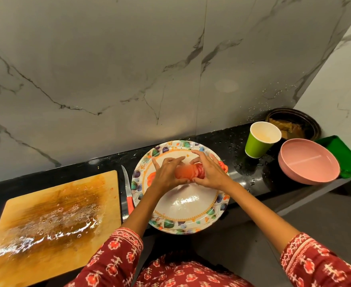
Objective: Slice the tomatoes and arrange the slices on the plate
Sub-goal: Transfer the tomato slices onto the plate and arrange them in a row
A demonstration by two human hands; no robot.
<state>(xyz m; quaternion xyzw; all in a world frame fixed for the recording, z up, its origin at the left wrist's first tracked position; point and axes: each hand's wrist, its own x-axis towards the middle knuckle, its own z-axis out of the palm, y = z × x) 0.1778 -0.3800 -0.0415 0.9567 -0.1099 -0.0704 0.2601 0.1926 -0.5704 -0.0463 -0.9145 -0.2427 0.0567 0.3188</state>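
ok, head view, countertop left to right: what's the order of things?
Wet wooden cutting board → red-handled knife → floral-rimmed round plate, where both hands hold a stack of red tomato slices → green paper cup → pink round bowl → green tray.

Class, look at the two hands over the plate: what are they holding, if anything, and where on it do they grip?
Both hands hold a stack of tomato slices above the plate: left hand at its left end, right hand at its right end.

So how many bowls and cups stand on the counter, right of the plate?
3: a green paper cup, a pink bowl right of it, and a dark bowl behind both, by the wall. Others may be out of view.
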